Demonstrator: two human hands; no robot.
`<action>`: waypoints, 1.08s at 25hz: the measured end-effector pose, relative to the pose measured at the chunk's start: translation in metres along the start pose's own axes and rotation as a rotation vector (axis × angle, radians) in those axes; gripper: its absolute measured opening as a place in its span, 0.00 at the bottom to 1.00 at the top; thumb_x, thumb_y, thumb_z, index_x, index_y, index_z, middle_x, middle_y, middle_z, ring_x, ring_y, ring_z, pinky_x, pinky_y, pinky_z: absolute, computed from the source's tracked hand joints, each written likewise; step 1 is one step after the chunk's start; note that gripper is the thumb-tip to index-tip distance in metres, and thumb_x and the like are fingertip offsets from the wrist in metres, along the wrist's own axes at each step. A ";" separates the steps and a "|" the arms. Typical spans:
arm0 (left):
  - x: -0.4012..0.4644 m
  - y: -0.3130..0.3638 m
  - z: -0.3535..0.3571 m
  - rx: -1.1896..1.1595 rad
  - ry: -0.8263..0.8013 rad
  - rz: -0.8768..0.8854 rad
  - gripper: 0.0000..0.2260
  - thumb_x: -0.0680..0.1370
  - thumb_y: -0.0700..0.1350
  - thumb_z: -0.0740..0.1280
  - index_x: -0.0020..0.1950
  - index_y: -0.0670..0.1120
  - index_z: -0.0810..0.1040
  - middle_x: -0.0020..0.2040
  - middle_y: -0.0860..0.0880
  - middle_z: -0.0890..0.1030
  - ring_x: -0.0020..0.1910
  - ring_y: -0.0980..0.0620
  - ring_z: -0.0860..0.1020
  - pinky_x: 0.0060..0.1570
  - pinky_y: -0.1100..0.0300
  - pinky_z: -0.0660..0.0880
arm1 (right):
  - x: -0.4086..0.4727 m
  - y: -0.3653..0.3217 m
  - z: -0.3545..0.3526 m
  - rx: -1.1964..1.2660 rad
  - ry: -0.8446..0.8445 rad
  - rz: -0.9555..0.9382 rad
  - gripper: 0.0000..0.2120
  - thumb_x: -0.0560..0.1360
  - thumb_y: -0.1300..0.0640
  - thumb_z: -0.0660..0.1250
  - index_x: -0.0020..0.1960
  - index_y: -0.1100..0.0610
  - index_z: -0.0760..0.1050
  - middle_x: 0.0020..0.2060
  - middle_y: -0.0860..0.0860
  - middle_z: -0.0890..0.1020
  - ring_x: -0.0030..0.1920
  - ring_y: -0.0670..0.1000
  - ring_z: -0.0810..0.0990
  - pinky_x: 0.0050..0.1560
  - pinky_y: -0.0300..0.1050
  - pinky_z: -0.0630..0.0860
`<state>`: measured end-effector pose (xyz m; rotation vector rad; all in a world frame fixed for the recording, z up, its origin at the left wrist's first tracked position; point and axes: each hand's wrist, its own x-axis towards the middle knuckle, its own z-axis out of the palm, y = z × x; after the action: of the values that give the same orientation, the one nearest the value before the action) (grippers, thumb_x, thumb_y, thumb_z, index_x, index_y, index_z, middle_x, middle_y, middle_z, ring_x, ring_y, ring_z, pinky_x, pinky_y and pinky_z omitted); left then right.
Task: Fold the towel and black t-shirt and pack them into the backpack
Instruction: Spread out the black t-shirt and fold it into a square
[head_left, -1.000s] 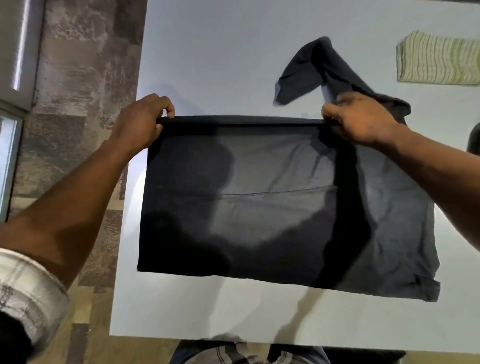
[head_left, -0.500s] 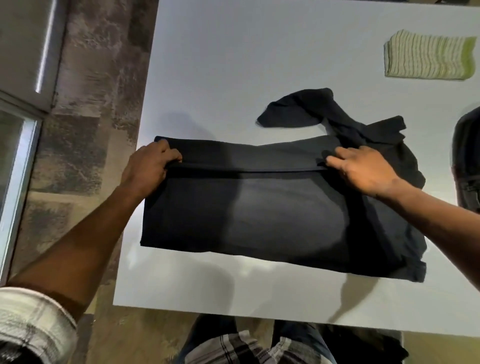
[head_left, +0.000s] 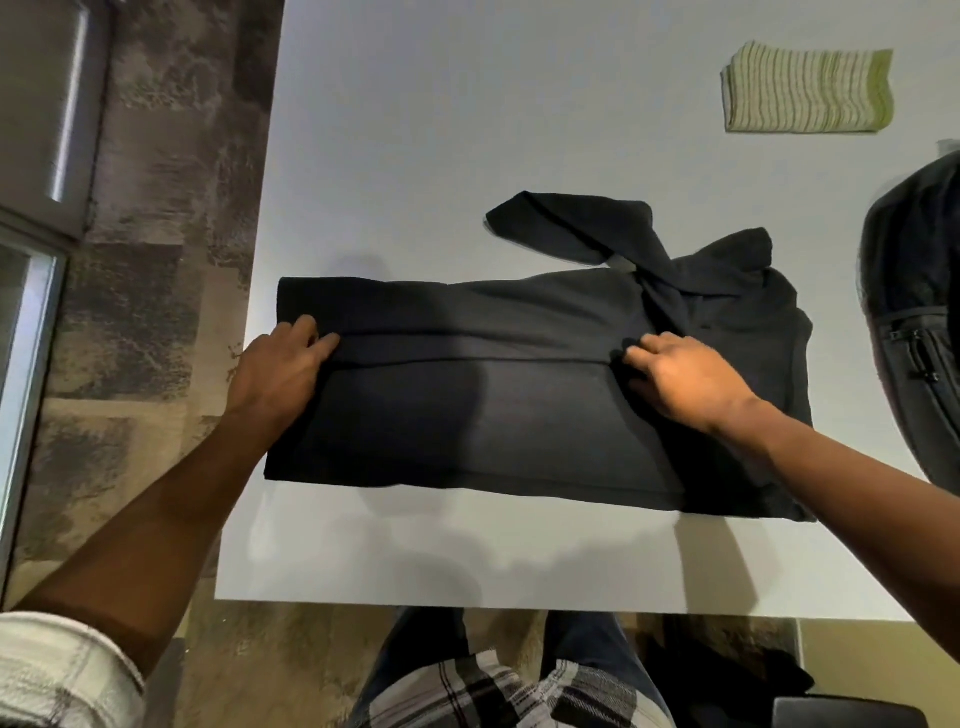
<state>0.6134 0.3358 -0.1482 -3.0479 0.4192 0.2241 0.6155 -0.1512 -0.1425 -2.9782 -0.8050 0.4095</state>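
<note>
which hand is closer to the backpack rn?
Right. The right hand rests on the black t-shirt toward the backpack at the table's right edge; the left hand holds the shirt's far-left end.

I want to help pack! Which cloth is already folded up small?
The striped towel, a neat small stack alone. The black t-shirt is under both hands, sleeve sticking out.

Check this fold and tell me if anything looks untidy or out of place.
One sleeve of the black t-shirt sticks out loose and twisted beyond the far edge, near the bunched collar end, while the rest lies flat under both hands. The towel is neatly folded.
</note>
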 end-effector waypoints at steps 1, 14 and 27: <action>-0.004 0.001 0.004 0.029 -0.001 0.005 0.21 0.68 0.37 0.76 0.61 0.40 0.81 0.46 0.39 0.76 0.39 0.37 0.76 0.35 0.47 0.76 | -0.002 -0.004 0.000 0.053 -0.038 0.010 0.14 0.77 0.50 0.70 0.57 0.58 0.79 0.45 0.56 0.79 0.45 0.61 0.79 0.44 0.52 0.75; 0.072 0.027 0.001 -0.587 0.064 -1.094 0.26 0.79 0.61 0.59 0.69 0.45 0.70 0.69 0.42 0.73 0.70 0.40 0.69 0.69 0.43 0.62 | 0.105 -0.007 -0.009 0.450 0.131 0.539 0.16 0.80 0.51 0.65 0.65 0.56 0.74 0.61 0.58 0.76 0.61 0.62 0.76 0.58 0.55 0.73; 0.084 -0.016 0.029 -1.072 0.383 -1.079 0.10 0.79 0.50 0.69 0.55 0.47 0.75 0.50 0.52 0.77 0.47 0.55 0.76 0.48 0.65 0.74 | 0.101 -0.001 -0.007 0.488 0.410 0.816 0.07 0.77 0.49 0.65 0.50 0.52 0.76 0.50 0.52 0.83 0.53 0.59 0.80 0.50 0.48 0.72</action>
<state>0.6941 0.3315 -0.1889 -3.5902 -1.8786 -0.3043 0.7009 -0.0995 -0.1603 -2.6191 0.4988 -0.0199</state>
